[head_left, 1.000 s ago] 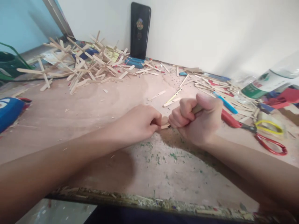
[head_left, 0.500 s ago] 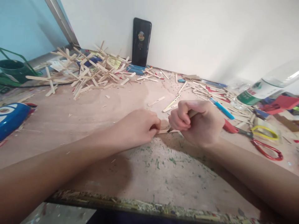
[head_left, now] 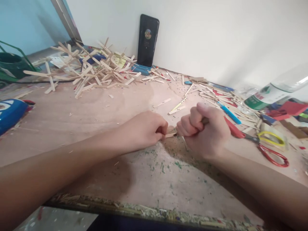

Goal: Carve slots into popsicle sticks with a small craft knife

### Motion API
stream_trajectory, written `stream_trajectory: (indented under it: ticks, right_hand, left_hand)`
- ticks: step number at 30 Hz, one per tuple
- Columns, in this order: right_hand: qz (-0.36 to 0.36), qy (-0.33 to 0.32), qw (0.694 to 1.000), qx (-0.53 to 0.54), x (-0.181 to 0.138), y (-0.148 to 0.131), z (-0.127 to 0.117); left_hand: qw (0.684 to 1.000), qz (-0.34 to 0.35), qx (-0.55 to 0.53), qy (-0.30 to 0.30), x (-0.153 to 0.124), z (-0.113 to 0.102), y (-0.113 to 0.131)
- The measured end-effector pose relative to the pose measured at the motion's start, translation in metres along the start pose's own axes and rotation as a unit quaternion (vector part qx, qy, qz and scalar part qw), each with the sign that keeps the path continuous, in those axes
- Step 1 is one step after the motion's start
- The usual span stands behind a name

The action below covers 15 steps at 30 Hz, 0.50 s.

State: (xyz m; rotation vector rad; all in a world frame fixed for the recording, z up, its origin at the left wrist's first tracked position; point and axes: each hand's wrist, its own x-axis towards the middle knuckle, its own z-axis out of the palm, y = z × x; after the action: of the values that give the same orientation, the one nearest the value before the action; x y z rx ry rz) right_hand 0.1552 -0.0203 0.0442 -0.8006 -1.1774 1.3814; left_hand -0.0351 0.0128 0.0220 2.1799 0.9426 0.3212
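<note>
My left hand (head_left: 149, 129) rests on the wooden board, its fingers pinched on a flat wooden craft stick (head_left: 170, 135). Most of that stick is hidden by the hands. Just right of it, my right hand (head_left: 204, 131) is a closed fist around a small tool with a wooden handle (head_left: 205, 121). The tool's dark tip (head_left: 175, 134) shows below the fist at the stick; its exact kind is hidden. Behind the hands lie a loose craft stick (head_left: 162, 103) and a notched, marked stick (head_left: 180, 105). Green shavings (head_left: 178, 164) are scattered in front.
A heap of craft sticks (head_left: 96, 72) lies at back left. A black phone (head_left: 148, 40) leans on the wall. At right are scissors (head_left: 255, 139), a blue pen-like tool (head_left: 229, 113) and a plastic bottle (head_left: 262, 96). A blue object (head_left: 12, 114) sits left, near a green container (head_left: 11, 65).
My right fist has tilted and shifted slightly right, and the tool's tip is less visible. My left hand stays on the stick. The camera view has moved a little.
</note>
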Motion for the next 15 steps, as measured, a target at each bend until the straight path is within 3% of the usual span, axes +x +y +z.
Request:
stream_trajectory:
  ticks: [5, 15]
  right_hand:
    - [-0.030, 0.041, 0.999, -0.008, -0.0040, 0.0048, 0.0032]
    - [-0.005, 0.029, 1.000, -0.003, -0.0030, 0.0051, 0.0024]
  left_hand:
    - [1.000, -0.012, -0.026, -0.009, 0.0033, 0.0006, -0.0030]
    - [0.999, -0.006, -0.039, -0.001, 0.0052, 0.0059, -0.0080]
